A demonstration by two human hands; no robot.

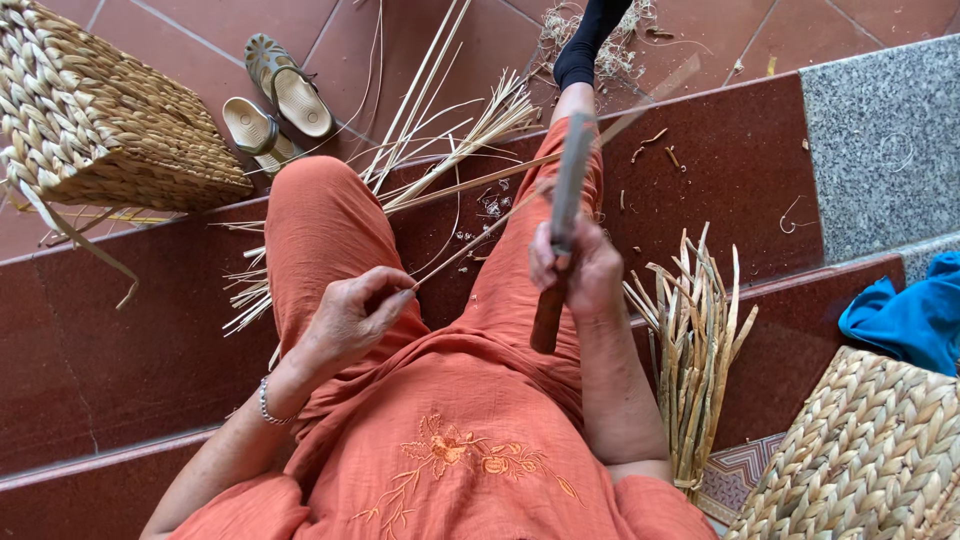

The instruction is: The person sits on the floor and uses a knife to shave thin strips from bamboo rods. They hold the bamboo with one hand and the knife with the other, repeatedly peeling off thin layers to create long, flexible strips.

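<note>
1. Reed strip: long, thin, likely light and springy; spans the lap between both hands. Grip near its end.
2. Knife: right hand fingers wrapped around its wooden handle.
3. Left hand: fingertips pinch the strip's end.

Soft, even daylight filled the scene, bright without harshness. Shadows were faint and short: a dim one lay under the woven basket at upper left, another beneath the sandals. The polished red step carried a mild sheen (no hard glare anywhere), and the grey stone slab looked flat and matte. Focus held well across the orange cloth and the dried stalks. The knife in the right hand showed motion blur along its blade. Straight step edges bowed slightly toward the frame's borders, a wide-lens effect.
</note>
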